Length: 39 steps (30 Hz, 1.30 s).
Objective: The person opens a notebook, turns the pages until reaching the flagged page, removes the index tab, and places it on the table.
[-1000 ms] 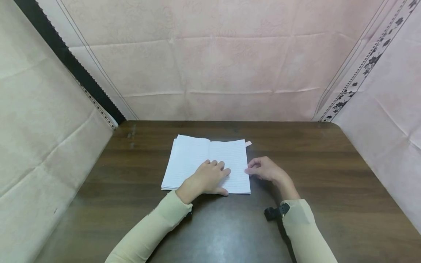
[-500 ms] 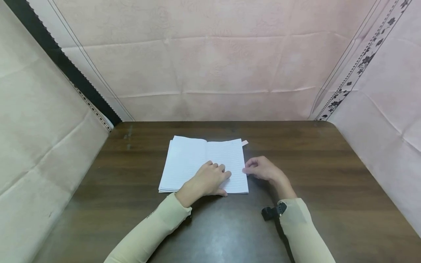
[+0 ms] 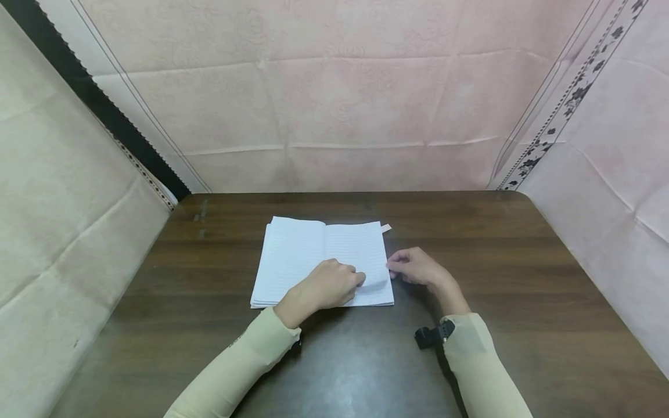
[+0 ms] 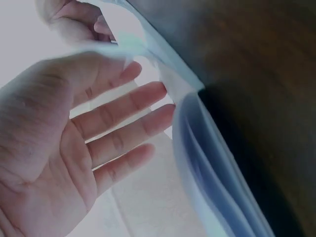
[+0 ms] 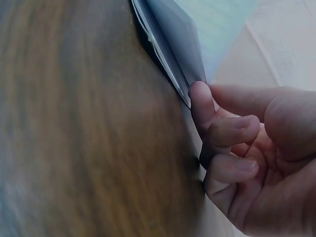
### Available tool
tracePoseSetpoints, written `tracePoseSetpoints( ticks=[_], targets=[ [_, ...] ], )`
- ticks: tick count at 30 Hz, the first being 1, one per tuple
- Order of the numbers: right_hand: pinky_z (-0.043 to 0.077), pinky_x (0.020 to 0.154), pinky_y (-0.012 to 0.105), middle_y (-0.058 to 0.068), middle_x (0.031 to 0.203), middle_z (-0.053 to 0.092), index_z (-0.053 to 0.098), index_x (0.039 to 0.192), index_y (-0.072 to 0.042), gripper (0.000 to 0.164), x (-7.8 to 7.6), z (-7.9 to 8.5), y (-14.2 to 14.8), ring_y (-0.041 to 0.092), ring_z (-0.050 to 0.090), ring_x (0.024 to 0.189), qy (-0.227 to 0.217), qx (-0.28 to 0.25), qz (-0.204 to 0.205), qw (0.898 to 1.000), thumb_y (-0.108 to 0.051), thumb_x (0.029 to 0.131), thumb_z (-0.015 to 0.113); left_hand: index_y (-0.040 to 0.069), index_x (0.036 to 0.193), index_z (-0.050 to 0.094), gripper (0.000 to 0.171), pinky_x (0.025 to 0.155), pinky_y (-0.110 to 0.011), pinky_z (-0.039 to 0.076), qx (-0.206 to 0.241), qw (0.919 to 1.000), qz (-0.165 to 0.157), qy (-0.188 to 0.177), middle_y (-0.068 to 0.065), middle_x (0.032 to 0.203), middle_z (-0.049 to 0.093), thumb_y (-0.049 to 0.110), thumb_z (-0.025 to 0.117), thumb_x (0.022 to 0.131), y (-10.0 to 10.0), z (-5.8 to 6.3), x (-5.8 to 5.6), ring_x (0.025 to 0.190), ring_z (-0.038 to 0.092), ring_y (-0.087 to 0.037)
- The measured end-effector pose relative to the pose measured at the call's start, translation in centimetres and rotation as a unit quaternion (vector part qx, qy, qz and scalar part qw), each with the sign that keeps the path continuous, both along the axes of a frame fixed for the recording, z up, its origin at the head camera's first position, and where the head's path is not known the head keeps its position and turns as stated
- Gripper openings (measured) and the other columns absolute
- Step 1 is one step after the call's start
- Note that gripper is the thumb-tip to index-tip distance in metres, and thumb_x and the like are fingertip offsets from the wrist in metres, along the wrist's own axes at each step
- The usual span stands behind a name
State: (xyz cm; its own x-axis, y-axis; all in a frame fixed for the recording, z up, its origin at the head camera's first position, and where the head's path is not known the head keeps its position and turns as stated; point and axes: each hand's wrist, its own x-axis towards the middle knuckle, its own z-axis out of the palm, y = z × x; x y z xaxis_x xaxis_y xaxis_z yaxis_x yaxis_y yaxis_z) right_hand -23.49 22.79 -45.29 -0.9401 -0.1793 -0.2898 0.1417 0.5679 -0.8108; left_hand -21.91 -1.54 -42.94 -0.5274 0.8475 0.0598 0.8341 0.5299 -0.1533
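A ruled notebook (image 3: 295, 252) lies spread on the table, its blank lined pages facing up. My right hand (image 3: 418, 268) is at its right edge, and in the right wrist view the thumb and index finger of that right hand (image 5: 256, 143) pinch a page (image 5: 180, 37) by its corner. The lower right part of this page is slightly raised. My left hand (image 3: 326, 283) is over the lower middle of the notebook. Seen from the left wrist, the left hand (image 4: 59, 138) has its fingers extended, with the thumb close to a raised sheet; whether it touches is unclear.
The brown wooden table (image 3: 209, 348) extends around the notebook on all sides. A small pale tab (image 3: 386, 228) sticks out at the notebook's upper right. Light cloth (image 3: 334, 116) hangs behind the table and at both sides. A black device (image 3: 434, 335) is strapped to the right wrist.
The page's lower right part has risen a little from the notebook. My left hand's fingers have drawn in and the thumb has gone out of sight. The right hand stays at the edge.
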Motion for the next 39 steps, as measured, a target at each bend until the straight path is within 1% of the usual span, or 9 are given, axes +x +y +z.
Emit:
tracePoseSetpoints(
  ticks=[3,6,10,12,17,20,26,31,39],
  targets=[
    [0.043,0.061,0.029,0.006,0.081,0.067,0.072,0.107,-0.001,0.020,-0.1,0.0,0.0,0.019,0.052,0.069,-0.001,-0.008,-0.001,1.000,-0.018,0.100,0.063,0.014,0.086,0.069,0.004,0.060,-0.034,0.052,0.014,0.9995,-0.006,0.029,0.000,0.076,0.068,0.014,0.065,0.089,0.0,0.0,0.1,0.065,0.065,-0.015],
    [0.041,0.060,0.028,0.006,0.081,0.067,0.072,0.108,0.000,0.021,-0.1,0.0,-0.1,0.017,0.051,0.066,0.000,-0.009,-0.002,1.000,-0.017,0.100,0.061,0.013,0.080,0.066,0.008,0.053,-0.033,0.049,0.020,0.9989,0.002,0.044,0.000,0.072,0.067,0.015,0.066,0.089,0.0,0.0,0.2,0.057,0.059,-0.013],
    [0.042,0.061,0.029,0.006,0.081,0.066,0.071,0.108,0.000,0.021,-0.1,-0.1,-0.1,0.017,0.052,0.067,-0.002,-0.006,-0.003,1.000,-0.016,0.101,0.061,0.013,0.078,0.064,0.012,0.049,-0.032,0.047,0.017,0.9991,0.014,0.036,0.000,0.068,0.065,0.015,0.066,0.089,0.1,0.2,0.3,0.051,0.051,-0.012],
    [0.042,0.060,0.029,0.006,0.080,0.066,0.071,0.108,0.000,0.020,-0.1,0.0,-0.1,0.017,0.051,0.066,0.000,-0.005,-0.002,1.000,-0.016,0.101,0.060,0.013,0.079,0.063,0.013,0.049,-0.033,0.047,0.013,0.9993,0.018,0.029,0.000,0.066,0.064,0.016,0.066,0.091,0.2,0.4,0.3,0.050,0.050,-0.012],
    [0.043,0.060,0.028,0.005,0.080,0.066,0.071,0.107,0.000,0.020,0.0,0.2,0.0,0.017,0.052,0.066,0.007,0.000,0.001,1.000,-0.016,0.101,0.060,0.012,0.086,0.065,0.016,0.052,-0.033,0.048,0.000,0.9994,0.034,-0.005,-0.002,0.068,0.065,0.024,0.068,0.095,0.2,0.6,0.1,0.053,0.051,-0.013],
    [0.043,0.060,0.028,0.006,0.080,0.066,0.071,0.107,0.000,0.020,0.1,0.2,0.0,0.017,0.051,0.065,0.004,0.002,0.004,1.000,-0.016,0.101,0.060,0.012,0.089,0.067,0.019,0.052,-0.030,0.045,-0.004,0.9984,0.043,-0.038,0.000,0.068,0.063,0.030,0.070,0.095,0.0,0.7,-0.1,0.054,0.049,-0.012],
    [0.042,0.061,0.029,0.006,0.081,0.066,0.071,0.108,-0.001,0.020,0.1,0.2,0.0,0.018,0.051,0.064,0.002,0.004,0.000,1.000,-0.017,0.101,0.060,0.017,0.081,0.063,0.025,0.051,-0.025,0.036,0.028,0.9933,0.049,-0.101,0.010,0.059,0.051,0.037,0.073,0.091,-0.5,0.9,-0.6,0.052,0.041,-0.006],
    [0.044,0.063,0.030,0.007,0.082,0.065,0.071,0.108,-0.003,0.020,0.3,-0.1,0.1,0.021,0.052,0.067,0.005,0.007,0.001,1.000,-0.018,0.101,0.061,0.017,0.077,0.062,0.028,0.051,-0.022,0.033,0.055,0.9897,0.038,-0.126,0.012,0.058,0.048,0.039,0.075,0.089,-0.9,0.9,-0.8,0.052,0.040,-0.004],
    [0.043,0.061,0.030,0.006,0.081,0.065,0.072,0.108,-0.003,0.020,0.2,-0.4,0.1,0.020,0.051,0.062,0.008,0.008,0.000,1.000,-0.018,0.100,0.061,0.018,0.075,0.060,0.030,0.051,-0.021,0.033,0.068,0.9862,0.030,-0.148,0.013,0.058,0.046,0.042,0.074,0.088,-1.4,0.8,-1.3,0.051,0.040,-0.002]
  ],
)
